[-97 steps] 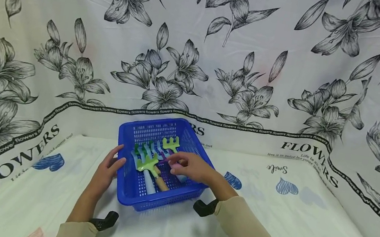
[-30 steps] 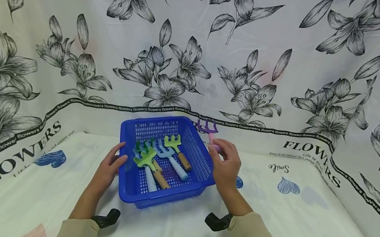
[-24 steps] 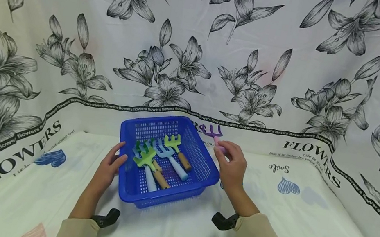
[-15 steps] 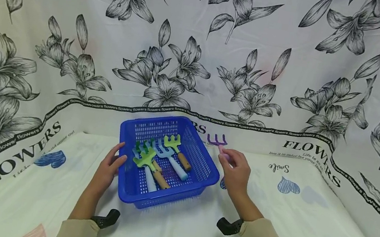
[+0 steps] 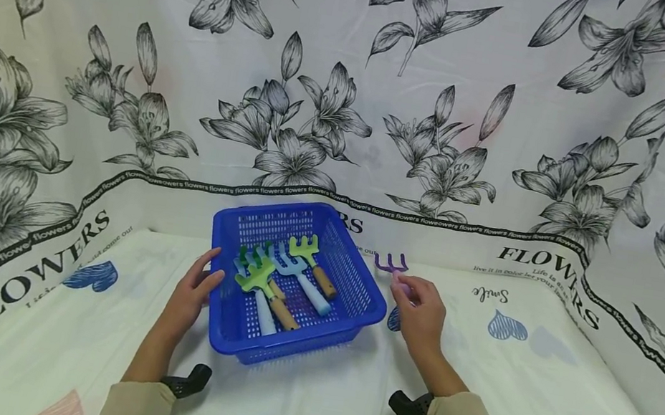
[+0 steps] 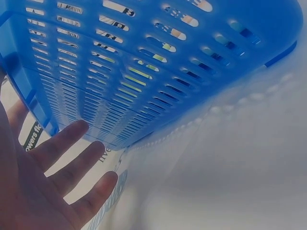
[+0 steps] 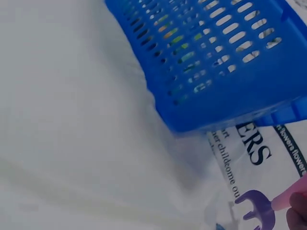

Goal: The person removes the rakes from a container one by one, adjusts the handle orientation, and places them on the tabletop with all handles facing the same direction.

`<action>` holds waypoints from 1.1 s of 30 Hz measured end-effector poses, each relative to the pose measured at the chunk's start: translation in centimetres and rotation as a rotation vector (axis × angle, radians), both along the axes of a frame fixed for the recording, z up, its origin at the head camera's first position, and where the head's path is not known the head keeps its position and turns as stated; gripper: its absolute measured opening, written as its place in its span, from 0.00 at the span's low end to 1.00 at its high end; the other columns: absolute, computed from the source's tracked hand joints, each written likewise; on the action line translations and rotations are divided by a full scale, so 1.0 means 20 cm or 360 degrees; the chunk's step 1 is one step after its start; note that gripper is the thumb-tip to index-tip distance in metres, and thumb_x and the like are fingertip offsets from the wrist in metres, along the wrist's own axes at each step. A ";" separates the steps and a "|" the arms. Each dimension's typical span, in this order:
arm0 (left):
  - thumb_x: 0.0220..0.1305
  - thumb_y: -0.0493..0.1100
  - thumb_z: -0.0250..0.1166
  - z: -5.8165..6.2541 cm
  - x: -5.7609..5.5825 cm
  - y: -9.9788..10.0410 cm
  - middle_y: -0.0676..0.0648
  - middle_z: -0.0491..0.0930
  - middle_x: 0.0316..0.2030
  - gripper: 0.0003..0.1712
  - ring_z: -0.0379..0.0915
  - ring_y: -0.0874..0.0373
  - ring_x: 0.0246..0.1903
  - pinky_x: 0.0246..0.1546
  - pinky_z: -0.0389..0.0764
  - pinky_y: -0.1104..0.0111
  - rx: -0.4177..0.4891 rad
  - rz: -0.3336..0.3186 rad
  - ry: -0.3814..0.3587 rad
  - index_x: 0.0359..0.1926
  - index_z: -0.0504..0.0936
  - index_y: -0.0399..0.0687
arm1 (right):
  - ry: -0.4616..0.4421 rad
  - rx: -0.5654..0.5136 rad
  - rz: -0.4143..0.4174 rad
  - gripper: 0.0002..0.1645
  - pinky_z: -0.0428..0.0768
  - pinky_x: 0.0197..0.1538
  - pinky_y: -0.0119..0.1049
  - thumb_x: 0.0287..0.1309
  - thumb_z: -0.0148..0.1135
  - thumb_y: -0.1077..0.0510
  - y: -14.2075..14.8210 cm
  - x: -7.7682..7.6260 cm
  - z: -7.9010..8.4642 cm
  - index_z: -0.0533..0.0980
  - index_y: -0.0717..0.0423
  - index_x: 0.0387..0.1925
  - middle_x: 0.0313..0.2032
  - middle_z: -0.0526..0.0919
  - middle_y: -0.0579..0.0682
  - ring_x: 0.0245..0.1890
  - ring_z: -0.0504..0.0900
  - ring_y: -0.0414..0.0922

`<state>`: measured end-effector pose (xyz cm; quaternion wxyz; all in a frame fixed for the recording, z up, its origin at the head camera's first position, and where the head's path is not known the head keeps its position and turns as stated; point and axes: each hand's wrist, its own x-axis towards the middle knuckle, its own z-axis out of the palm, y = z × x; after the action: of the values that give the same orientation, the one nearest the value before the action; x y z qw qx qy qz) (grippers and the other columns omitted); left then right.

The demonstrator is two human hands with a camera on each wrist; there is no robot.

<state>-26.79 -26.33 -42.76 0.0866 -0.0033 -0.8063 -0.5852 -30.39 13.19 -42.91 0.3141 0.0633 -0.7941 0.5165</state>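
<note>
My right hand (image 5: 422, 316) pinches the pink handle of a small purple hand rake (image 5: 391, 266), held to the right of the blue plastic basket (image 5: 300, 335) with its tines pointing away. In the right wrist view, the purple rake (image 7: 263, 211) shows at the lower right corner. At the basket's left side, my left hand (image 5: 188, 297) touches the rim. Several of its fingers (image 6: 74, 170) are straight and spread beside the slotted wall in the left wrist view. Inside the basket lie more rakes, including a light blue rake (image 5: 290, 266) and a lime-green rake (image 5: 256, 277).
Another lime-green rake (image 5: 305, 249) with a wooden handle lies at the basket's right. Darker green tines overlap behind the left ones. A white cloth (image 5: 301, 406) with printed hearts covers the surface. Behind it hangs a flower-printed curtain (image 5: 370, 134).
My right hand has taken the purple rake out of the basket, over its right rim, and then further right and lower. The left hand has stayed at the basket's left side.
</note>
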 end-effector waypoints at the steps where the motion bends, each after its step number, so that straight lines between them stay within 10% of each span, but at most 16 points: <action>1: 0.71 0.61 0.50 0.00 0.00 0.00 0.37 0.55 0.72 0.37 0.59 0.35 0.66 0.60 0.64 0.41 -0.0006 0.0003 0.0000 0.76 0.49 0.70 | -0.0022 0.0012 -0.0010 0.13 0.76 0.40 0.19 0.58 0.69 0.54 0.01 0.00 -0.01 0.84 0.53 0.44 0.44 0.81 0.48 0.39 0.80 0.42; 15: 0.72 0.61 0.50 0.00 -0.01 0.00 0.36 0.57 0.71 0.36 0.60 0.35 0.65 0.59 0.65 0.41 -0.0029 0.0009 0.0026 0.76 0.50 0.69 | -0.0548 0.0172 0.0090 0.14 0.81 0.45 0.45 0.61 0.66 0.59 0.08 0.02 -0.05 0.82 0.59 0.47 0.47 0.81 0.58 0.43 0.81 0.53; 33: 0.72 0.60 0.50 0.00 0.00 0.01 0.36 0.57 0.71 0.36 0.61 0.35 0.65 0.58 0.67 0.41 -0.0020 0.0022 0.0012 0.76 0.50 0.67 | -0.0561 0.0477 0.0141 0.18 0.76 0.39 0.42 0.52 0.68 0.64 0.08 0.01 -0.11 0.81 0.59 0.47 0.35 0.82 0.53 0.33 0.77 0.47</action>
<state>-26.79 -26.18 -42.82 0.0936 -0.0006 -0.8096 -0.5795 -30.11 14.88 -45.16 0.1347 0.0530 -0.9009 0.4092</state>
